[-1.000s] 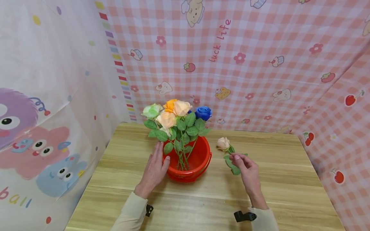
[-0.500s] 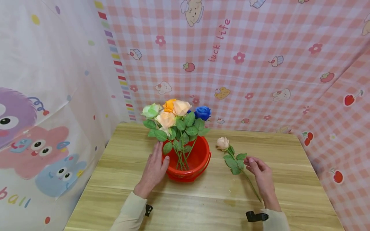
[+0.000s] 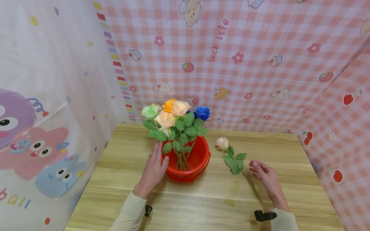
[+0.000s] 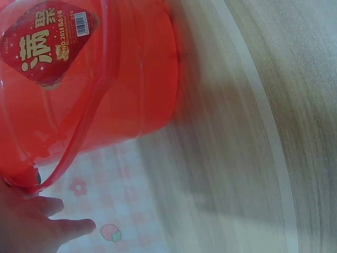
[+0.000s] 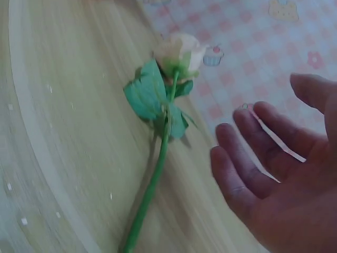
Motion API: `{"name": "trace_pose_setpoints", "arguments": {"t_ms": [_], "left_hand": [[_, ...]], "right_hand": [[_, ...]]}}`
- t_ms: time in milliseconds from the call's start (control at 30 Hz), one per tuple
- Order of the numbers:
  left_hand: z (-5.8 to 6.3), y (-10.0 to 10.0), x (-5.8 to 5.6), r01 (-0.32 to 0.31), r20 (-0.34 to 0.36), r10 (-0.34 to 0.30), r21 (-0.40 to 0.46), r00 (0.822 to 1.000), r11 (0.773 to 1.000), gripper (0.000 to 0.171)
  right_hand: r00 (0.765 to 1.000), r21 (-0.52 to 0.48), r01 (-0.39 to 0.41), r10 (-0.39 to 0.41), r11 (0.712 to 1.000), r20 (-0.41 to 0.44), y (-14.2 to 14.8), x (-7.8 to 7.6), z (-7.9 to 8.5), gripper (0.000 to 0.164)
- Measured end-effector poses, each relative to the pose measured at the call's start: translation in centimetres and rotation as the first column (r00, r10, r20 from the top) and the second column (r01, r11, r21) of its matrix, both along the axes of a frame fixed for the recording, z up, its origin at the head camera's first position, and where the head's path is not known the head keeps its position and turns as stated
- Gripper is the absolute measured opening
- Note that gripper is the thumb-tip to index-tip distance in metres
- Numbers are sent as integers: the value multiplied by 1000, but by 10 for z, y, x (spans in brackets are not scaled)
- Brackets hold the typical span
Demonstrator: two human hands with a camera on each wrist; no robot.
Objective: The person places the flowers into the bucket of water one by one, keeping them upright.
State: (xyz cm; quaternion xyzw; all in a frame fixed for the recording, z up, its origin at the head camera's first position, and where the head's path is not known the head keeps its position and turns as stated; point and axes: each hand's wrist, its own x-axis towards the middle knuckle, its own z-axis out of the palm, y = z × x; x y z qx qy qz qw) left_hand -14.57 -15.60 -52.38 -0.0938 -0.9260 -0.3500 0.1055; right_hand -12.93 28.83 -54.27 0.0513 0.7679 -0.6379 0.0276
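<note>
A red bucket (image 3: 199,157) stands on the table with several roses in it: a green rose (image 3: 151,111), an orange rose (image 3: 169,105), peach ones and a blue rose (image 3: 202,113). My left hand (image 3: 153,170) rests against the bucket's left side, fingers straight along the rim. The left wrist view shows the bucket's red label (image 4: 47,42) and its handle. A single pale pink rose (image 3: 222,143) lies on the table to the right, its stem (image 5: 152,184) pointing toward me. Just right of that stem, my right hand (image 3: 267,179) is apart from it, fingers loosely bent around nothing.
The wooden table (image 3: 289,166) backs onto a pink checked cloth (image 3: 260,77). On the left hangs a white cartoon-print cloth (image 3: 66,112). Small specks and a wet-looking patch (image 3: 229,202) mark the table in front of the single rose.
My right hand has let go of the pale pink rose and drawn back to the right and toward me, leaving the rose on the table. My left hand stays at the bucket.
</note>
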Motion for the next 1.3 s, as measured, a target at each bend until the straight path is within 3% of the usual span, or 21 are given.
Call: {"name": "trace_pose_setpoints", "arguments": {"t_ms": [233,600,1000,1300], "left_hand": [[1,0,1,1,11,-1,3,1000,1000,67],[-1,-1,0,0,1,0,2,1000,1000,67],[-2,-1,0,-2,-10,2,3,1000,1000,66],[-1,-1,0,-1,0,1,-6,1000,1000,67]], "right_hand": [[988,69,-126,119,990,97,15,-2,-5,61],[948,93,-222,193,971,252,31,-12,-9,65],[907,15,-279,258,960,334,37,-12,-19,59],[891,-53,-288,288,956,351,33,-14,-23,55]]}}
